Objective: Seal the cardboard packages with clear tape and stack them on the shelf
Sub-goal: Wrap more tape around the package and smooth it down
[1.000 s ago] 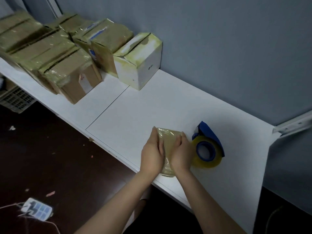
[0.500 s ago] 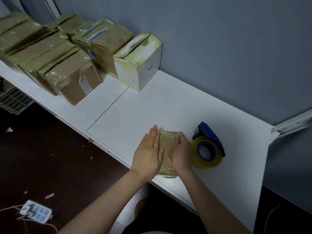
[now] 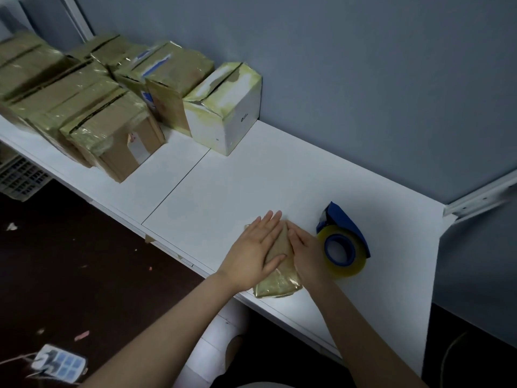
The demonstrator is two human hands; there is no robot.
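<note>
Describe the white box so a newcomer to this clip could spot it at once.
On the white shelf along the grey wall, a row of taped packages fills the left end. The white box is the rightmost of that row. It alone has white sides; its neighbours are brown cardboard.

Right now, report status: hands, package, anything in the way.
Left hand flat on small tape-wrapped brown cardboard package, fingers straight. Right hand pressing its right side. Blue tape dispenser with clear roll sits beside right hand.
</note>
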